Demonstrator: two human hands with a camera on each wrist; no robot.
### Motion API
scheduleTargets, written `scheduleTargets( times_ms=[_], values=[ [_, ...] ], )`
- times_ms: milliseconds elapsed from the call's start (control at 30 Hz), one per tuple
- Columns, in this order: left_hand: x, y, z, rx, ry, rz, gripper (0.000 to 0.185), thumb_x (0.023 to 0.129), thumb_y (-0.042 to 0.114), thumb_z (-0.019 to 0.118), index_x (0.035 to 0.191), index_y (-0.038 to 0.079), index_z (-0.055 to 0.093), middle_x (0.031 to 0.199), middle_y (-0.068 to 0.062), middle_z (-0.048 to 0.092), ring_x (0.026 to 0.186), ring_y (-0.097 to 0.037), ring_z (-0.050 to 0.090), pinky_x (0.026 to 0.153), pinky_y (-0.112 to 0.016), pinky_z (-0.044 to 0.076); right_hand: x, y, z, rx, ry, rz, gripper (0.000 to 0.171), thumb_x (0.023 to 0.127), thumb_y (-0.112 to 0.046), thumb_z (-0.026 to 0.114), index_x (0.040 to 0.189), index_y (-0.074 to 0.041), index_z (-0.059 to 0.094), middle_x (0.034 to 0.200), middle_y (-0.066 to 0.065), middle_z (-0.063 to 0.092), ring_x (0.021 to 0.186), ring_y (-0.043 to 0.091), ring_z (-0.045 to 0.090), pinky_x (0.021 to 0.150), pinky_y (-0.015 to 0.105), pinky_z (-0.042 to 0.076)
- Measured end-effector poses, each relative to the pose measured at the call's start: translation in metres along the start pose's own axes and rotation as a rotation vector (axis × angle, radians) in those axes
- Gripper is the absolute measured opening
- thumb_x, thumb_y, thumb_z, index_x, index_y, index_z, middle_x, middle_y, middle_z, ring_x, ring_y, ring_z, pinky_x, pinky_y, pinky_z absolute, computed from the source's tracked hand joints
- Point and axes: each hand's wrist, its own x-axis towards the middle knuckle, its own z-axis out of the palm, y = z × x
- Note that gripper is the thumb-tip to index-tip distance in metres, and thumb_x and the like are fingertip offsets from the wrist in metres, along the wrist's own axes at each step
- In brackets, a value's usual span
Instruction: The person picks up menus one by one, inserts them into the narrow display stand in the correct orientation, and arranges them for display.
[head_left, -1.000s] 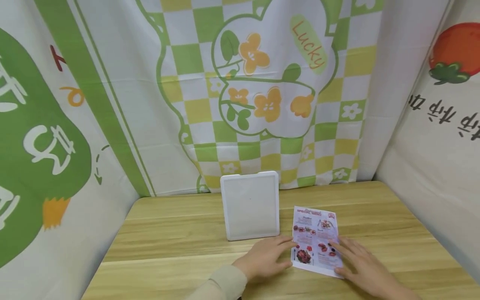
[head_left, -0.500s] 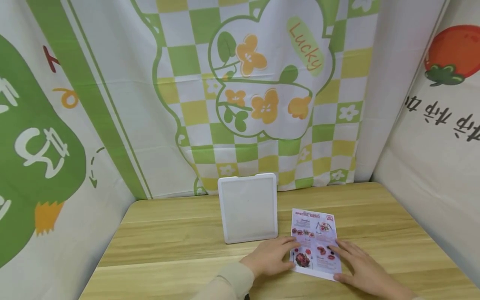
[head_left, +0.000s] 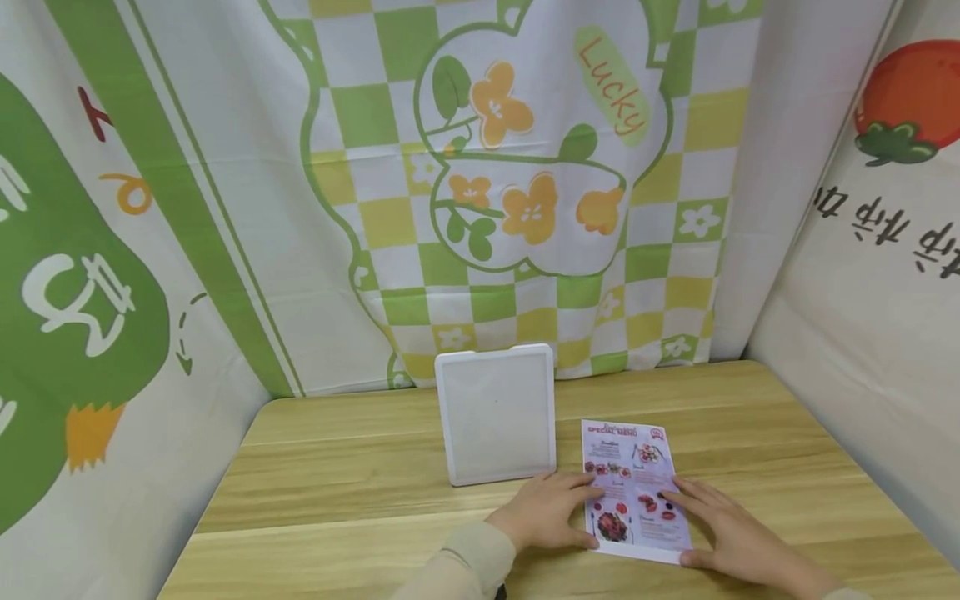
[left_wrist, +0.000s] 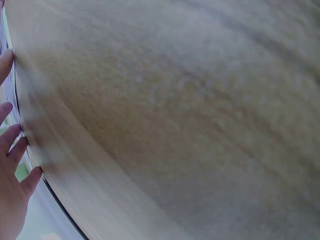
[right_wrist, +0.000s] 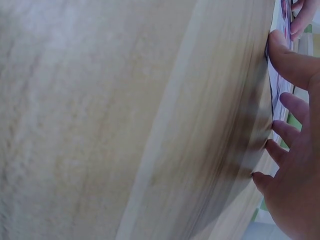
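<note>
A printed menu sheet (head_left: pixel 645 490) headed "SPECIAL MENU", with food pictures, lies on the wooden table in the head view. My left hand (head_left: pixel 543 510) touches its left side, fingers spread and thumb at the lower left corner. On the opposite side, my right hand (head_left: pixel 738 533) rests its fingers on the right edge, thumb at the lower right corner. Both wrist views look mostly at bare wood, with the left hand (left_wrist: pixel 12 180) and right hand (right_wrist: pixel 295 150) at their outer borders. Behind the left hand stands a white framed panel (head_left: pixel 497 417), upright and blank.
The wooden table (head_left: pixel 330 467) reaches back to a curtain (head_left: pixel 420 217) with green and yellow checks and flowers. Printed white fabric walls (head_left: pixel 862 350) close in both sides. The table's right edge slopes away beyond the right hand.
The menu has turned slightly, its lower end shifting right. My left hand has moved a little to the right with it; the right hand stays at the sheet's edge.
</note>
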Motion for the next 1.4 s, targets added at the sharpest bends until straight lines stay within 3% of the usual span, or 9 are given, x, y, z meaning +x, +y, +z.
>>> scheduleTargets(
  times_ms=[367, 733, 967, 1200, 1400],
  values=[
    [0.001, 0.001, 0.002, 0.010, 0.018, -0.010, 0.073, 0.084, 0.062, 0.066, 0.147, 0.031, 0.047, 0.154, 0.008, 0.040, 0.139, -0.011, 0.038, 0.115, -0.042, 0.029, 0.002, -0.003, -0.002, 0.001, 0.003, 0.029, 0.078, 0.076, -0.053, 0.078, 0.135, -0.005, 0.059, 0.143, 0.023, 0.049, 0.126, 0.051, 0.045, 0.094, 0.071, 0.038],
    [0.002, 0.000, 0.005, 0.011, 0.019, -0.010, 0.068, 0.088, 0.060, 0.065, 0.146, 0.030, 0.048, 0.153, 0.008, 0.041, 0.139, -0.011, 0.039, 0.115, -0.042, 0.029, 0.003, -0.011, -0.001, -0.043, 0.138, 0.078, 0.069, 0.075, -0.040, 0.084, 0.130, -0.003, 0.062, 0.131, 0.022, 0.058, 0.116, 0.045, 0.056, 0.093, 0.065, 0.043],
    [0.002, 0.002, 0.003, 0.005, 0.024, -0.013, 0.068, 0.088, 0.058, 0.066, 0.146, 0.028, 0.049, 0.153, 0.007, 0.042, 0.139, -0.012, 0.039, 0.115, -0.042, 0.028, 0.006, -0.016, -0.003, 0.015, 0.173, 0.121, 0.065, 0.074, -0.032, 0.086, 0.127, -0.003, 0.063, 0.123, 0.015, 0.064, 0.114, 0.039, 0.059, 0.094, 0.061, 0.044],
    [0.001, 0.002, 0.002, -0.003, 0.023, -0.011, 0.067, 0.088, 0.057, 0.066, 0.146, 0.028, 0.049, 0.152, 0.007, 0.042, 0.138, -0.012, 0.039, 0.115, -0.042, 0.029, 0.007, -0.016, -0.004, 0.075, 0.152, 0.161, 0.072, 0.072, -0.038, 0.086, 0.128, -0.001, 0.061, 0.123, 0.017, 0.063, 0.114, 0.043, 0.058, 0.094, 0.063, 0.044],
    [0.001, 0.002, 0.003, -0.008, 0.022, -0.014, 0.067, 0.089, 0.056, 0.066, 0.146, 0.027, 0.049, 0.152, 0.007, 0.043, 0.139, -0.012, 0.039, 0.115, -0.041, 0.029, 0.009, -0.020, -0.004, 0.110, 0.158, 0.210, 0.064, 0.082, -0.038, 0.080, 0.129, 0.002, 0.061, 0.124, 0.022, 0.062, 0.115, 0.047, 0.056, 0.094, 0.066, 0.042]
  ],
)
